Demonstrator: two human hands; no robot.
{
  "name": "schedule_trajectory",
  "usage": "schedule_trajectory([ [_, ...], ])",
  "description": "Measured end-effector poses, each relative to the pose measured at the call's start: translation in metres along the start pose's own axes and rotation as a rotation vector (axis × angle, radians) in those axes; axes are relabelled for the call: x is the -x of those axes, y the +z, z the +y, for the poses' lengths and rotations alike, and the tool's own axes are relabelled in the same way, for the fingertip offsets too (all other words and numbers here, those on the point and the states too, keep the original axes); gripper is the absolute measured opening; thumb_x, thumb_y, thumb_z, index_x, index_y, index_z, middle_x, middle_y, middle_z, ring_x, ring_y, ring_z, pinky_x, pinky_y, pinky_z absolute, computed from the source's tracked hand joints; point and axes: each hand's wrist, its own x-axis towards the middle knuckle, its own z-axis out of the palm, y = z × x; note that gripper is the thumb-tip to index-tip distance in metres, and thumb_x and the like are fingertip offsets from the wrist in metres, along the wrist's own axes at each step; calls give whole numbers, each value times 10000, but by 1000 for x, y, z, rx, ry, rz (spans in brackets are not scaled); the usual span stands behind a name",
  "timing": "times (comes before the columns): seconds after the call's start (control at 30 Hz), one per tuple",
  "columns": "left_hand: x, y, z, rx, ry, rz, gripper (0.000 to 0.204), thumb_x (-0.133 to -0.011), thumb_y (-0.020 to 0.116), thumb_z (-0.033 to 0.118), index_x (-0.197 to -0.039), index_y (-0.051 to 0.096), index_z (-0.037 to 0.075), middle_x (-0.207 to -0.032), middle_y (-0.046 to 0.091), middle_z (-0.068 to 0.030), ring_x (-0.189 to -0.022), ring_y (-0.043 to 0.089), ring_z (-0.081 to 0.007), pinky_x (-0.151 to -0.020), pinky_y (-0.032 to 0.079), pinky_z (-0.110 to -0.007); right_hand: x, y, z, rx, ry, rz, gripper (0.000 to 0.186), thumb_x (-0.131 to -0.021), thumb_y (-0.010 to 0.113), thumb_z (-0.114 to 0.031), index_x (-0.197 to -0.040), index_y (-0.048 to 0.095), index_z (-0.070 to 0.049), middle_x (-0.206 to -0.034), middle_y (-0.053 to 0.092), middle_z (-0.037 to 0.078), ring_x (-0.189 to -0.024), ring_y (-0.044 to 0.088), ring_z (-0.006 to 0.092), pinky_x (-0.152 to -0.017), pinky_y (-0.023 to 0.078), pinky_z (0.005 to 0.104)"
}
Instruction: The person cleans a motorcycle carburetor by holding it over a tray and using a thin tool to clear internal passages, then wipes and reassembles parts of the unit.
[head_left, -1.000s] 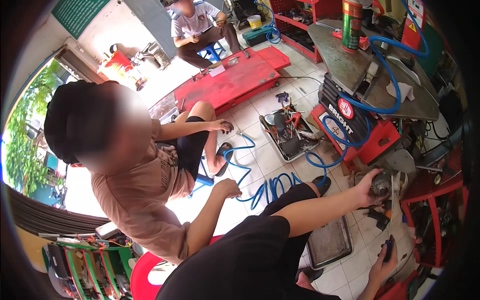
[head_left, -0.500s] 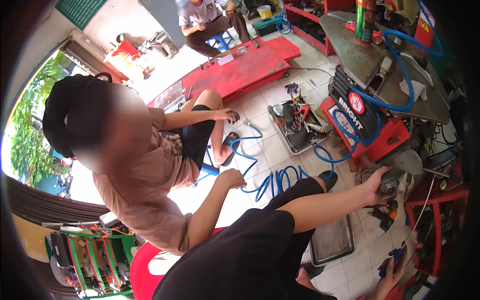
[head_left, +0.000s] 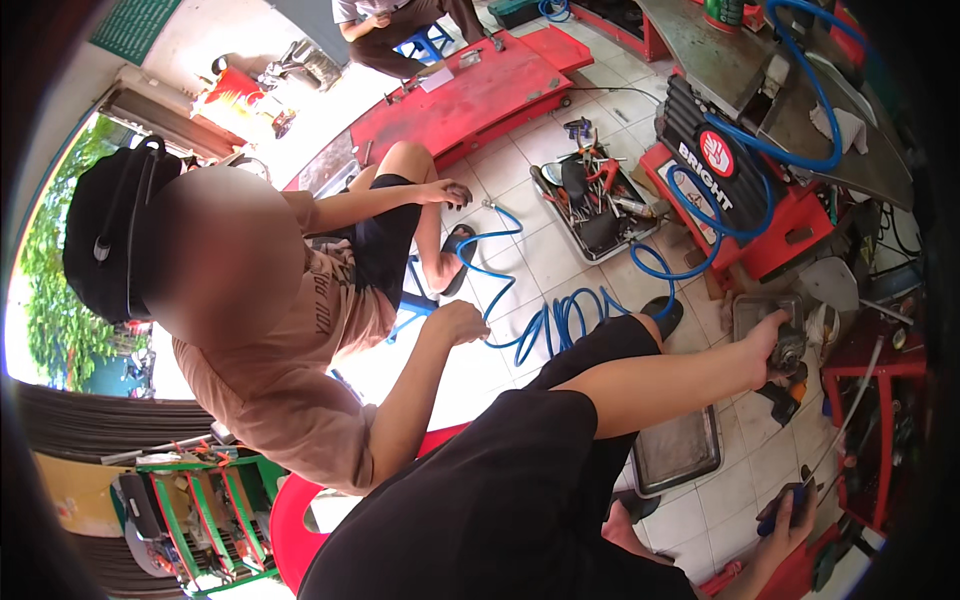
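My left hand [head_left: 760,356] holds a dark, round metal part [head_left: 785,345] at the right, above a small metal tray [head_left: 750,310]. Lower right, my right hand [head_left: 780,535] grips a blue-handled tool [head_left: 776,510]. A long pale rod [head_left: 858,400] slants up from near that tool, to the right of the metal part; whether they are joined is unclear. A black-and-orange power tool [head_left: 782,400] lies on the floor beneath my left hand, and an empty-looking dark tray [head_left: 676,450] is beside my leg.
A seated co-worker [head_left: 260,380] is close at left; another [head_left: 390,25] sits behind a red low platform [head_left: 450,95]. A tool tray [head_left: 590,200], coiled blue hose [head_left: 560,330] and red cabinet [head_left: 740,270] occupy the floor ahead. A red shelf [head_left: 875,450] stands right.
The rod that crossed the round part a second ago now slants away to its right. My left hand with the part sits a little higher and farther right; the whole view has shifted slightly.
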Motion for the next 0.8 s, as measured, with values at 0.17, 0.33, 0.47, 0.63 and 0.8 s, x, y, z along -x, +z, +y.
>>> schedule_trajectory([
  [0.17,39,31,6,38,52,16,372,-885,598,392,-1142,578,124,-1141,596,-132,-1020,610,-299,-853,524,-503,-1,7,-32,227,178,-24,409,-934,614,-124,-1306,530,23,-792,554,35,-585,503,99,-515,416,249],
  [0.33,34,27,42,-449,593,96,510,-891,693,356,-1303,531,103,-1199,616,-52,-1058,600,-164,-826,489,-325,-30,20,-57,382,88,-115,375,-910,627,-93,-1265,568,8,-816,622,138,-684,620,241,-651,498,337],
  [0.47,46,53,21,-719,1015,67,369,-946,661,291,-1164,581,4,-1054,627,-49,-912,583,-136,-855,453,-279,-17,9,-63,557,-176,62,443,-885,624,-94,-1314,539,-23,-919,653,235,-791,653,403,-701,527,423],
  [0.63,65,43,21,-1204,1338,-25,327,-958,642,263,-1080,594,-37,-952,652,-64,-852,569,-116,-786,459,-276,-1,27,-53,674,-110,-47,473,-874,603,-81,-1336,519,-23,-975,658,241,-800,648,428,-694,534,467],
  [0.8,70,42,15,-1124,1308,-18,344,-939,664,273,-1068,598,-40,-938,671,-100,-846,604,-161,-784,467,-282,2,30,-49,717,-64,-40,457,-875,611,-86,-1321,534,-19,-976,663,231,-796,657,419,-692,541,451],
])
